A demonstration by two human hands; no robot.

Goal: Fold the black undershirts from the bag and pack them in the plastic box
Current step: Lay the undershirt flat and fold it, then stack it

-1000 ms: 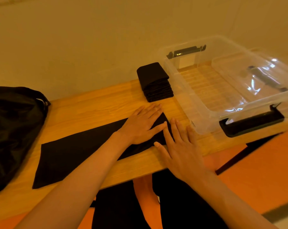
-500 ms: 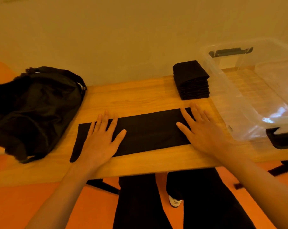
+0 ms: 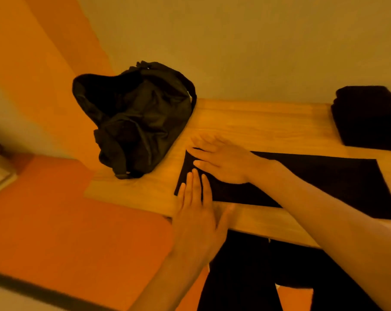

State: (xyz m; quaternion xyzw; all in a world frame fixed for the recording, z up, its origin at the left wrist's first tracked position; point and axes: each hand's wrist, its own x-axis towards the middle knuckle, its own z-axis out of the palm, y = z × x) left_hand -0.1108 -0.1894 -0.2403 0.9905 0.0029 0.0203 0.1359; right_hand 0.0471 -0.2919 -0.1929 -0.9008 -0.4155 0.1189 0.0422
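Single head-worn wide-angle view, looking forward and down, tilted, close over the near edge of the wooden table (image 3: 257, 122). Faces the wall behind, turned toward the table's left end where the black bag (image 3: 136, 117) sits.

Bare forearms, no sleeves showing; black trousers (image 3: 246, 272) on both legs.

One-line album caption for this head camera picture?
Both hands flatten a black undershirt strip beside the bag on a wooden table.
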